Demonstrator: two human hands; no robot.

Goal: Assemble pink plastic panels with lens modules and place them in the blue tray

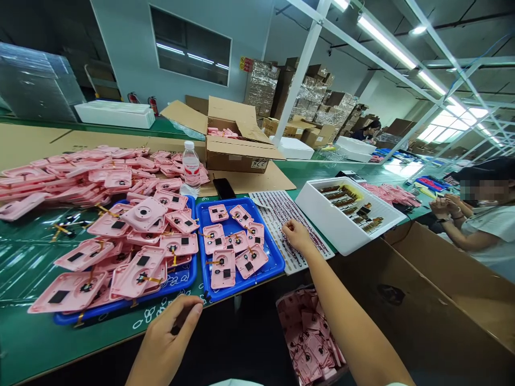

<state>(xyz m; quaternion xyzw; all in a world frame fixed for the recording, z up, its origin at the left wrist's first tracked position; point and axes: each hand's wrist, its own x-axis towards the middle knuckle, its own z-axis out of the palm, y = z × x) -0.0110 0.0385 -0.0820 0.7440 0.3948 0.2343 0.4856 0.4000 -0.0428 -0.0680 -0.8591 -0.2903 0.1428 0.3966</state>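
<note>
My right hand (296, 237) reaches over a pale sheet (295, 265) covered with rows of small dark and light parts. Its fingers are pinched at the sheet; whatever they hold is too small to make out. My left hand (169, 335) hovers at the table's front edge, thumb and forefinger brought together, with any held thing unclear. Just beyond it lies a blue tray (277, 261) with several pink plastic housings (223, 268), each bearing a black square and a ribbon cable. A second blue tray (191, 276), heaped with similar pink housings (139, 271), stands to the left.
More pink housings (116, 177) are piled behind, beside a water bottle (191, 166) and a phone (223, 188). An open carton (237, 155) stands at the back. Right are a white foam box (341, 236) and a co-worker (483, 225). Below sits a box of pink parts (311, 343).
</note>
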